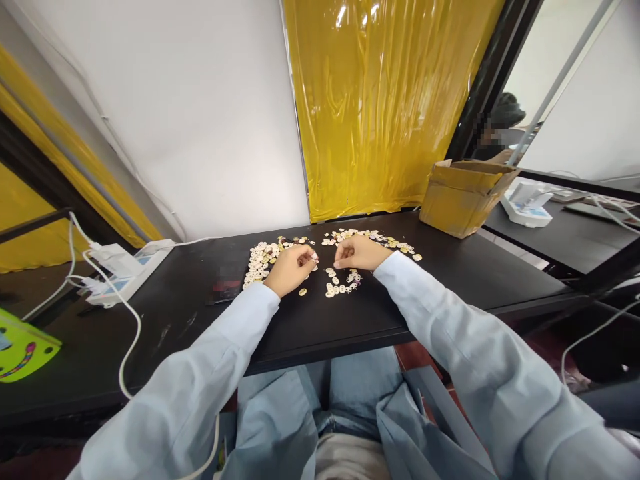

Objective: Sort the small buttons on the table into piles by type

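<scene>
Small cream discs with holes, which look like buttons, lie on the black table in several groups. My left hand is closed in a pinch beside the left pile of buttons, and a small pale button shows at its fingertips. Across a narrow gap, my right hand is also pinched, thumb against fingers; whatever is between them is too small to make out. Behind it spreads the right pile of buttons. Just below its fingertips, a curved row of buttons lies on the tabletop. One loose button sits near my left wrist.
On the black table, a white power strip with cables stands at left, near a bright green object. A cardboard box stands at back right. Beyond a frame, a person's dark head shows.
</scene>
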